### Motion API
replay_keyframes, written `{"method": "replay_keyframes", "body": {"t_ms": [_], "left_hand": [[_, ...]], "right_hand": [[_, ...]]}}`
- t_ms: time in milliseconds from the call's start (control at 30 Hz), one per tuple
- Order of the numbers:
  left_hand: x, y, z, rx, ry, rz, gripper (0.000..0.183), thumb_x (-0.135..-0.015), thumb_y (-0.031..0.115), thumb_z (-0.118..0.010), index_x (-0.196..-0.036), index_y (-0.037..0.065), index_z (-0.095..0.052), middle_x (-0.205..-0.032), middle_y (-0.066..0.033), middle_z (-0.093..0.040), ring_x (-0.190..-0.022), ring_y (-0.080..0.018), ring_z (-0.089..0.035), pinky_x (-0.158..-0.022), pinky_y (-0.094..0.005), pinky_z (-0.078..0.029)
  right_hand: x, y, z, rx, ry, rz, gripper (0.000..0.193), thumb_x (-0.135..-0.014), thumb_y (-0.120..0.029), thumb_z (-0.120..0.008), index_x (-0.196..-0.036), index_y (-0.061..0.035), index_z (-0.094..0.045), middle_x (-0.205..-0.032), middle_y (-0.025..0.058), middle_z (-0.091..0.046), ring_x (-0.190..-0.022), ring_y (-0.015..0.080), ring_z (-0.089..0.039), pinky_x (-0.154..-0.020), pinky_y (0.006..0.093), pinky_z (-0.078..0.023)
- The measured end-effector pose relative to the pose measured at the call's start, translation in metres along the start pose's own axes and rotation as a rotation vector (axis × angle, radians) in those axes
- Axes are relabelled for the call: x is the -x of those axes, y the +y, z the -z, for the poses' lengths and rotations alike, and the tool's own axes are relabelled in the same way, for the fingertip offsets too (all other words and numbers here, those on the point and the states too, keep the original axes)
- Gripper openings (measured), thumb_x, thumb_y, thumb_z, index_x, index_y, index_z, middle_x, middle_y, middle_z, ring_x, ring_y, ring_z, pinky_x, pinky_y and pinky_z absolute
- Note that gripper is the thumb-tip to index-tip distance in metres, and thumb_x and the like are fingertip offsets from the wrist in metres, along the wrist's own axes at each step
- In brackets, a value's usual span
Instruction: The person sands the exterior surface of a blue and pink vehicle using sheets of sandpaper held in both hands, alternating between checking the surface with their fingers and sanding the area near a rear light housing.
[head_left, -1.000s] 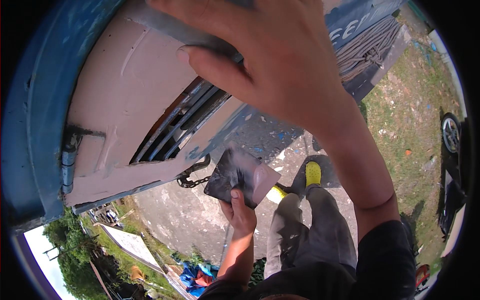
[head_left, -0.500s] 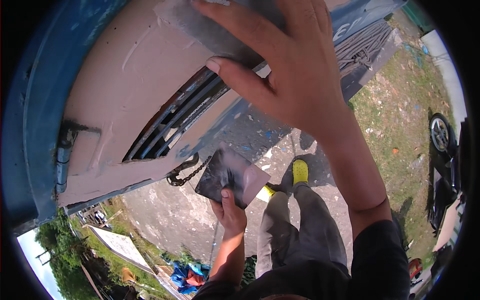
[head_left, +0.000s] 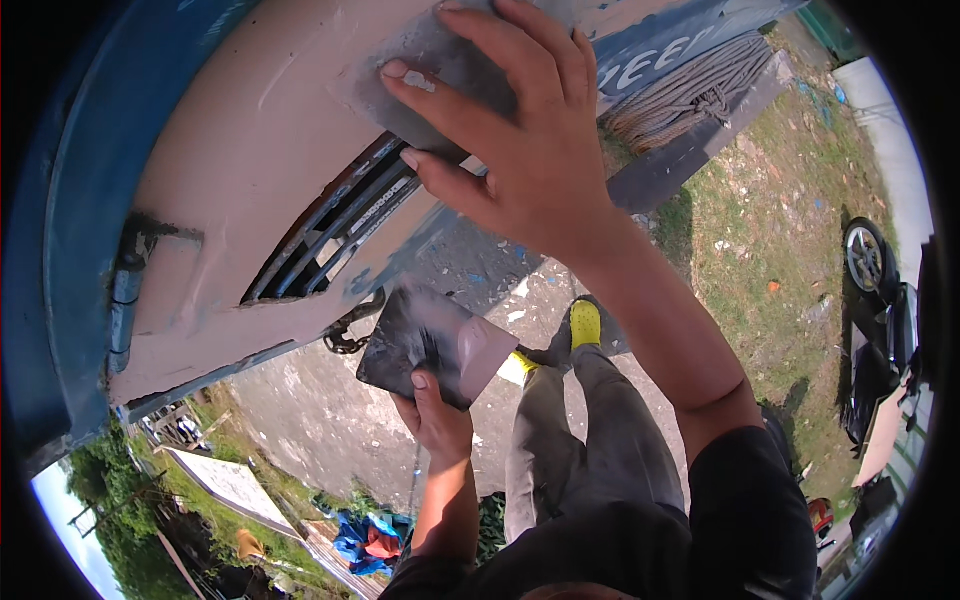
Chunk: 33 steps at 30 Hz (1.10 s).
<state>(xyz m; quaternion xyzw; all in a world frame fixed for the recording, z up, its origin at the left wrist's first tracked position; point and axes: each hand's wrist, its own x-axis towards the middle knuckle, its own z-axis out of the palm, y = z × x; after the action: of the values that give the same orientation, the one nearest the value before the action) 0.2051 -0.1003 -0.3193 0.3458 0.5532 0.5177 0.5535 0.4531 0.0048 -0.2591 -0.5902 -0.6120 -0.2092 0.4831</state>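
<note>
My left hand grips the near edge of a dark, square putty board, thumb on top. Pinkish paste covers its right corner, and grey smears run over the rest. Higher up, my right hand has its fingers spread over a thin grey spreader lying against a vehicle's body panel. The thumb is along the spreader's lower edge; much of the spreader is hidden under the fingers. A pale smear marks the index finger. The panel is coated in pinkish filler around a slatted grille.
Blue bodywork curves along the left. A hook and chain hang below the panel. Coiled rope lies at the upper right. My yellow clogs stand on concrete. A motorcycle wheel is at the far right, beyond grass.
My right hand and the spreader have moved down the panel toward the grille. My left hand still holds the putty board, now slightly farther left and up in view. The view has shifted a little.
</note>
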Motion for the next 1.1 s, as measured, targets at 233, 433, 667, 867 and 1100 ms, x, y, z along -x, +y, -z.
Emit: {"method": "replay_keyframes", "body": {"t_ms": [233,433,667,867,1100], "left_hand": [[-0.003,0.017,0.02,-0.618,-0.136,-0.336,0.072,-0.079,0.019,-0.078,-0.138,0.001,-0.041,-0.125,-0.024,-0.057,-0.111,-0.0435,-0.056,-0.1,-0.0456,-0.044],[-0.007,0.055,-0.021,0.262,-0.08,0.127,0.053,-0.101,0.036,-0.054,-0.14,0.003,-0.039,-0.135,-0.0128,-0.05,-0.119,-0.024,-0.055,-0.099,-0.04,-0.047],[-0.023,0.075,-0.068,0.356,-0.265,0.181,0.048,-0.099,0.032,-0.058,-0.136,0.005,-0.043,-0.129,-0.0113,-0.055,-0.115,-0.0225,-0.058,-0.096,-0.0382,-0.05],[-0.016,0.074,-0.122,0.441,-0.432,0.336,0.039,-0.1,0.022,-0.054,-0.132,0.001,-0.045,-0.125,-0.0128,-0.057,-0.113,-0.0228,-0.059,-0.098,-0.0375,-0.048],[0.004,0.08,-0.141,0.433,-0.402,0.323,0.034,-0.1,0.02,-0.054,-0.128,0.001,-0.049,-0.121,-0.0115,-0.06,-0.11,-0.0212,-0.06,-0.095,-0.0361,-0.049]], "right_hand": [[0.043,0.005,-0.001,0.091,-0.129,-0.007,0.055,-0.064,-0.028,-0.079,-0.118,-0.0278,-0.068,-0.14,0.007,-0.047,-0.132,0.0347,-0.038,-0.105,0.0571,-0.028],[0.022,0.015,-0.008,0.079,-0.066,0.069,0.057,-0.062,-0.028,-0.08,-0.117,-0.033,-0.066,-0.139,0.0041,-0.046,-0.133,0.0339,-0.036,-0.099,0.0672,-0.029],[0.045,0.008,0.066,-0.183,-0.32,-0.157,0.06,-0.069,-0.027,-0.078,-0.127,-0.0193,-0.064,-0.142,0.0134,-0.043,-0.132,0.038,-0.039,-0.106,0.0553,-0.032],[0.026,-0.025,0.162,-1.09,-0.537,-0.402,0.062,-0.077,-0.027,-0.076,-0.134,-0.0093,-0.059,-0.147,0.0192,-0.039,-0.137,0.0402,-0.037,-0.112,0.0483,-0.03],[0.044,0.018,0.189,-0.507,-0.839,-0.466,0.058,-0.075,-0.022,-0.076,-0.131,-0.0128,-0.063,-0.144,0.016,-0.042,-0.134,0.0375,-0.04,-0.111,0.0481,-0.033]]}}
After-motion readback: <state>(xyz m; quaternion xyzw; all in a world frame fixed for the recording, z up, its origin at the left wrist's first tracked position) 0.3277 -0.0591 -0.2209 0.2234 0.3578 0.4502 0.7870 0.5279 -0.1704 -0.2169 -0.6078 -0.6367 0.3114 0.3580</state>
